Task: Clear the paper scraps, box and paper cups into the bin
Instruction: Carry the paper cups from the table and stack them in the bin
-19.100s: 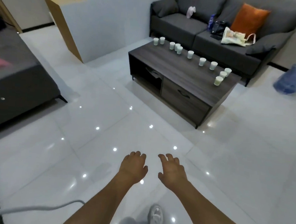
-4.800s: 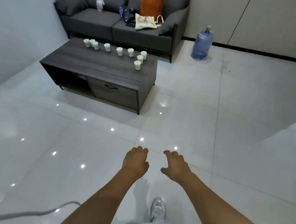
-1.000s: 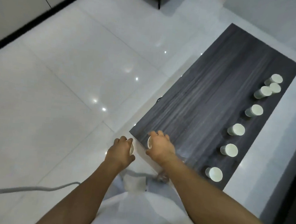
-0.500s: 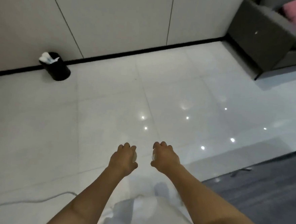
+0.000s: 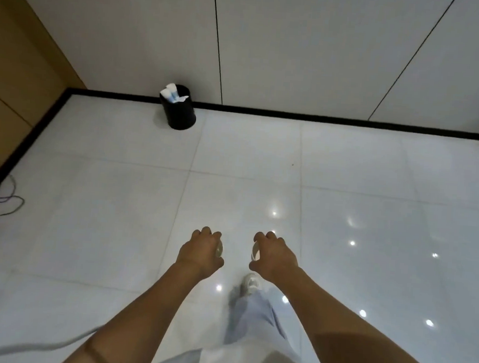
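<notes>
A black round bin (image 5: 178, 114) stands on the floor against the far wall, with white paper and cups sticking out of its top. My left hand (image 5: 201, 251) is closed around a white paper cup (image 5: 219, 249), of which only the rim shows. My right hand (image 5: 275, 256) grips another white paper cup (image 5: 255, 250), also mostly hidden by the fingers. Both hands are held out in front of me at waist height, well short of the bin.
White glossy floor tiles stretch between me and the bin. A wooden cabinet (image 5: 15, 80) lines the left wall, with loose cables (image 5: 3, 201) on the floor beside it. My foot in a white shoe (image 5: 249, 283) is below my hands.
I have turned away from the dark table with a cup in each hand and now face the bin, which is closer and nearer the centre of view than half a second ago.
</notes>
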A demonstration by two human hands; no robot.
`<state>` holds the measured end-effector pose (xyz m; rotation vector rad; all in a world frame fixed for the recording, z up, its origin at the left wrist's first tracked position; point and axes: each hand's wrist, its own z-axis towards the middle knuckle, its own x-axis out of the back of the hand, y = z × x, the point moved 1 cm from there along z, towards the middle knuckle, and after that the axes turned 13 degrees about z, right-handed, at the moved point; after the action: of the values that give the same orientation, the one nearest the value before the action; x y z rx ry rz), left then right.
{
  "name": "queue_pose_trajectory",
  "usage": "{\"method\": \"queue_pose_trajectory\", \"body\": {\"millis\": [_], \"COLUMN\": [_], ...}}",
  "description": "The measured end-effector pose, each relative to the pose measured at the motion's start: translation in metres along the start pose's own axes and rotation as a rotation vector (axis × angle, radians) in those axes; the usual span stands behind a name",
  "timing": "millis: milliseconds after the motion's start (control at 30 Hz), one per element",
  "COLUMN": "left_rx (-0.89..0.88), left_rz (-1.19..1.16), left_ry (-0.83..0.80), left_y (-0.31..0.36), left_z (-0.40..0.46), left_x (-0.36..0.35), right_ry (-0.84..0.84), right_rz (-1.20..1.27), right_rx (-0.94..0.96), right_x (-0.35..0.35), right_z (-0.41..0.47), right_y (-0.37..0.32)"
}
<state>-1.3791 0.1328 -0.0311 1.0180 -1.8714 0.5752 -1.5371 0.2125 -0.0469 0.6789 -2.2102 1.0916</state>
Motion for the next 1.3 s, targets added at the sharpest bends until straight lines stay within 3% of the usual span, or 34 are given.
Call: {"method": "queue_pose_trajectory", "body": {"millis": [333,600,867,1300], "left_rx": [0.129,0.187,0.149,0.128], "left_rz": [-0.096,-0.117,-0.100,-0.006], "left_ry": [-0.017,-0.020,-0.019,-0.046], "left_y": [-0.044,-0.134,-0.238,-0.350], "left_z": [0.153,0.289,0.421,0.616], "left_x": [0.099,0.160,0.242,0.331], "right_ry": [-0.065,-0.118,-0.111,-0.209], "right_rz": [-0.111,-0.181,-0.289,-0.330], "right_rx": [0.090,0.151,0.244,0.256], "right_x": [0.100,0.131,0.169,0.226], "right_z": [0.183,0.342,0.494,0.720], "right_y": [-0.060,-0.152,-0.270,-0.383]}}
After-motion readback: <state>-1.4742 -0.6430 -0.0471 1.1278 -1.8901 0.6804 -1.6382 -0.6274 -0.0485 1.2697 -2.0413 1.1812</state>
